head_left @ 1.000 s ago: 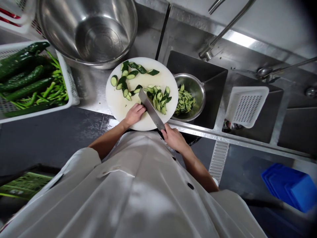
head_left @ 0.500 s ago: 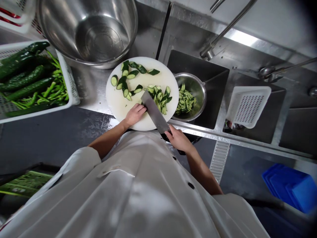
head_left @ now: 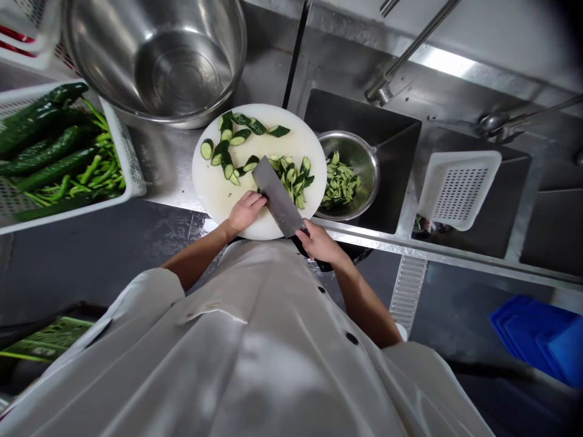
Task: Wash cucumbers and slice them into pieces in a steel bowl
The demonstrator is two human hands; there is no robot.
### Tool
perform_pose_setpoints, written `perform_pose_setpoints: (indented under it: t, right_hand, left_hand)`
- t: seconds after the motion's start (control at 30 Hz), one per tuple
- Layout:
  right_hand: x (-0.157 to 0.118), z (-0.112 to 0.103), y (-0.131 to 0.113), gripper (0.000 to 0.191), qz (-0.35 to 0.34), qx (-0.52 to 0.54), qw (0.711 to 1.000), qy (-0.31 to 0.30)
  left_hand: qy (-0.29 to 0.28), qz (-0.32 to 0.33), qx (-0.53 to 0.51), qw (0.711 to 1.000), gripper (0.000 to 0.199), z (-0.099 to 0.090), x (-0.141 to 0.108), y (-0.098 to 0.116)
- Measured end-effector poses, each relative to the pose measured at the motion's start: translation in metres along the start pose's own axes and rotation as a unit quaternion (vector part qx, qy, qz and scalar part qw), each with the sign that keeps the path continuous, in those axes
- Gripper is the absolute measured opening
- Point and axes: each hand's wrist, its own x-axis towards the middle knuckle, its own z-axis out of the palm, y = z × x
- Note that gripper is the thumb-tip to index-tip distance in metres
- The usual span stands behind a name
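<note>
My right hand (head_left: 317,241) is closed round the handle of a cleaver (head_left: 279,197), whose broad blade slants up and left over a round white cutting board (head_left: 207,188). My left hand (head_left: 246,210) rests on the board with curled fingers, their tips against the left side of the blade. Whatever lies under those fingertips is hidden. Right of the blade is a pile of thin cucumber slices (head_left: 296,181). Thicker cucumber chunks (head_left: 223,152) lie scattered over the far left part of the board.
A steel bowl (head_left: 371,182) of cucumber slices sits in the sink (head_left: 392,152) beside the board. Behind, left, stands a large steel basin (head_left: 228,100). A white basket (head_left: 132,164) holds whole cucumbers and green peppers. Another white basket (head_left: 462,188) is at the right sink.
The cleaver has shifted slightly up and left, and my right hand with it. My left hand keeps almost the same place on the board. The view has turned a little.
</note>
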Motion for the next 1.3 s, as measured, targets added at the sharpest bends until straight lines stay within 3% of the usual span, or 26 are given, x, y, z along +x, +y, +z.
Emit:
perform_pose_setpoints:
  t: [0.17, 0.33, 0.43, 0.53, 0.6, 0.7, 0.8, 0.9, 1.03, 1.17, 1.3]
  right_hand:
    - [0.0, 0.006, 0.006, 0.014, 0.013, 0.026, 0.999, -0.019]
    - [0.018, 0.019, 0.008, 0.017, 0.011, -0.015, 1.0, -0.002]
    - [0.009, 0.013, 0.01, 0.027, 0.011, -0.075, 0.996, 0.041]
    - [-0.016, 0.001, 0.014, 0.034, 0.003, -0.146, 0.984, 0.101]
    - [-0.03, -0.003, 0.017, 0.035, -0.013, -0.192, 0.977, 0.092]
    - [-0.036, 0.001, 0.021, 0.032, -0.031, -0.252, 0.967, 0.013]
    - [-0.028, 0.012, 0.024, 0.031, -0.025, -0.271, 0.962, -0.018]
    - [-0.018, 0.019, 0.022, 0.033, 0.007, -0.248, 0.968, 0.029]
    - [-0.017, 0.023, 0.006, 0.041, 0.066, -0.249, 0.965, 0.048]
    - [-0.019, 0.029, -0.015, 0.049, 0.108, -0.304, 0.946, 0.019]
    - [-0.016, 0.032, -0.025, 0.049, 0.12, -0.342, 0.932, -0.013]
  left_hand:
    - [-0.006, -0.005, -0.003, 1.0, 0.037, 0.002, -0.001, -0.001]
    - [-0.01, -0.013, 0.025, 1.0, 0.035, 0.005, -0.002, 0.0]
    - [-0.024, -0.009, 0.025, 0.999, 0.032, -0.002, 0.003, -0.004]
    - [0.005, -0.071, 0.044, 0.997, 0.026, -0.018, 0.024, -0.024]
    - [0.02, -0.134, 0.062, 0.989, 0.031, -0.031, 0.047, -0.045]
    - [-0.064, -0.169, 0.07, 0.981, 0.041, -0.046, 0.084, -0.075]
    - [-0.159, -0.152, 0.062, 0.974, 0.034, -0.052, 0.102, -0.085]
    - [-0.118, -0.136, 0.055, 0.982, 0.037, -0.049, 0.092, -0.071]
    - [-0.021, -0.118, 0.042, 0.992, 0.038, -0.029, 0.047, -0.032]
    - [-0.014, -0.1, -0.014, 0.995, 0.033, -0.01, 0.007, -0.006]
    - [-0.01, -0.052, -0.036, 0.998, 0.037, -0.012, -0.007, 0.001]
